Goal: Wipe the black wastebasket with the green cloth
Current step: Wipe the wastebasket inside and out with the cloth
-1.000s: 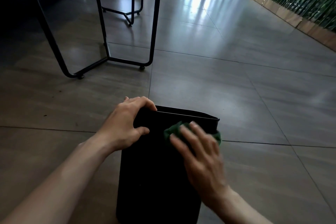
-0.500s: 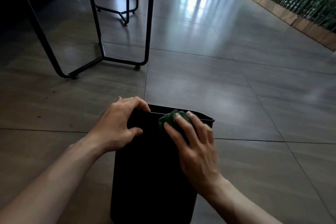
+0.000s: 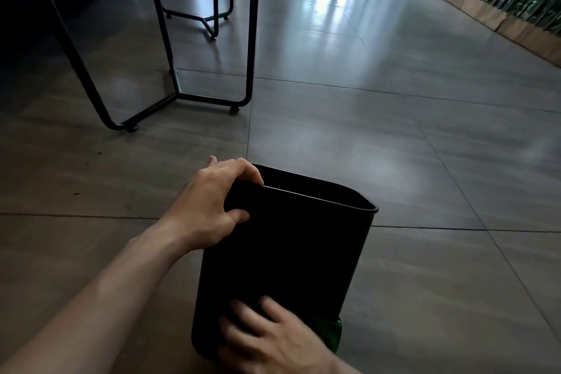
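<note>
The black wastebasket (image 3: 291, 252) stands on the tiled floor, tilted away from me, its open top facing forward. My left hand (image 3: 212, 206) grips its near left rim corner, fingers hooked over the edge and thumb on the near wall. My right hand (image 3: 273, 340) lies flat and blurred low on the near wall, pressing the green cloth (image 3: 329, 334) against it. Only a fold of the cloth shows to the right of that hand, at the basket's lower right corner.
A black metal table frame (image 3: 182, 94) stands on the floor ahead to the left, with a second frame (image 3: 212, 18) behind it. A wooden planter edge (image 3: 501, 21) with green plants runs along the far right. Grey floor tiles (image 3: 364, 136) stretch ahead.
My right hand has slid the green cloth from the basket's top rim down the near wall to its lower edge. The left hand kept its grip on the rim.
</note>
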